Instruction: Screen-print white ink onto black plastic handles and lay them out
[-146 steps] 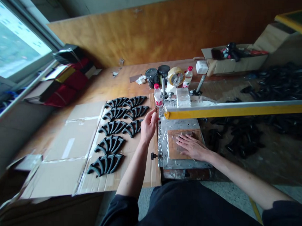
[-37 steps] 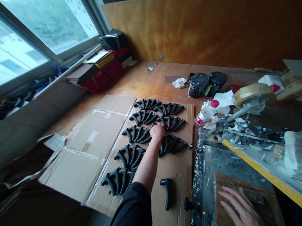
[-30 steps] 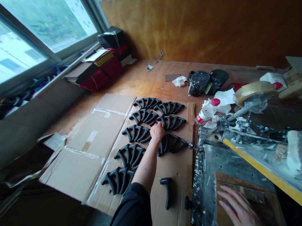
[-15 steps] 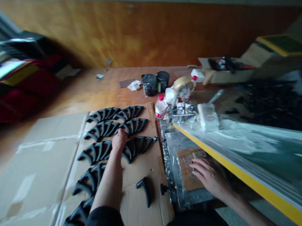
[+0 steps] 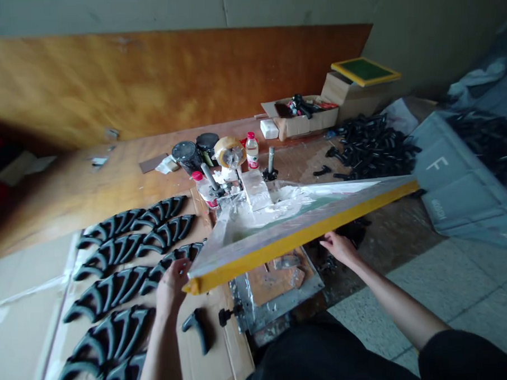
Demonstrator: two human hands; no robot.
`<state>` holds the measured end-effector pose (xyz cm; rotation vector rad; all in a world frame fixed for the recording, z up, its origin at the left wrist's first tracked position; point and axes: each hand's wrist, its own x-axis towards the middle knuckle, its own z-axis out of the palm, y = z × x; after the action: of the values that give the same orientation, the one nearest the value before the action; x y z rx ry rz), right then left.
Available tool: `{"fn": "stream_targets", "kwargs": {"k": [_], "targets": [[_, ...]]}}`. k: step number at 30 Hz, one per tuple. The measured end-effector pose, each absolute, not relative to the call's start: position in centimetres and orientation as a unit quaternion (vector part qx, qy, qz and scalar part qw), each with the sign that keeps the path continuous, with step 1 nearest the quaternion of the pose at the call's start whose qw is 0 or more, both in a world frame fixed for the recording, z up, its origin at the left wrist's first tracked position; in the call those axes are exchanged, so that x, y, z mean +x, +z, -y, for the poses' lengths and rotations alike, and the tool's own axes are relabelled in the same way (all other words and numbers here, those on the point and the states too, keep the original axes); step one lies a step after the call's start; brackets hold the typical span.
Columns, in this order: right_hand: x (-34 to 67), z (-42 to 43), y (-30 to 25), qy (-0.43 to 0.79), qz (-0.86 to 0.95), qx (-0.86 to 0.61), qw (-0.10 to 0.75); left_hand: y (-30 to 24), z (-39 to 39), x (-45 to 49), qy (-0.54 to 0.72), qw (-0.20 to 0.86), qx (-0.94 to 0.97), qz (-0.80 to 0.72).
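My left hand [image 5: 172, 280] is at the near left corner of a tilted, yellow-edged screen-printing frame [image 5: 298, 241], its fingers bent. Whether they grip the corner is unclear. My right hand [image 5: 340, 250] reaches under the frame's near edge, fingers stretched out toward some dark parts [image 5: 353, 230], with nothing visible in it. Below the frame, a brown board [image 5: 258, 290] with small greyish blocks lies on a metal base plate [image 5: 263, 318]. Black curved handles [image 5: 104, 336] lie in rows on cardboard to the left. A single handle [image 5: 197, 329] rests apart, nearer the base plate.
Behind the frame stand red-capped bottles [image 5: 252, 152], dark tubs [image 5: 187, 155] and a tape roll [image 5: 230, 152]. A pile of black parts [image 5: 371, 148] covers the bench at right, beside a grey crate [image 5: 441, 176]. An open carton [image 5: 303, 120] sits at the back.
The view has swung right. My left hand has left the rows of handles and come to the frame's corner. My right hand has moved from over the brown board to its right.
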<state>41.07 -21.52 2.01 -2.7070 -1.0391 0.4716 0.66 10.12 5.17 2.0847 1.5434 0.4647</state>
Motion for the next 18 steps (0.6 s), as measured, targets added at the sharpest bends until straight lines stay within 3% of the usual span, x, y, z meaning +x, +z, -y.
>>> {"fn": "stream_targets", "kwargs": {"k": [5, 10, 13, 18], "targets": [[42.3, 20.3, 0.6, 0.202, 0.341, -0.911, 0.112, 4.2, -2.1, 3.0, 0.162, 0.313, 0.737, -0.577], [44.0, 21.6, 2.7, 0.010, 0.438, -0.898, 0.044, 4.7, 3.0, 3.7, 0.162, 0.358, 0.699, -0.597], [44.1, 21.9, 3.6, -0.031, 0.507, -0.861, 0.015, 5.6, 4.4, 3.7, 0.171, 0.367, 0.681, -0.610], [44.0, 20.8, 5.0, -0.072, 0.531, -0.839, 0.097, 7.1, 5.0, 3.7, 0.206, 0.370, 0.667, -0.613]]}}
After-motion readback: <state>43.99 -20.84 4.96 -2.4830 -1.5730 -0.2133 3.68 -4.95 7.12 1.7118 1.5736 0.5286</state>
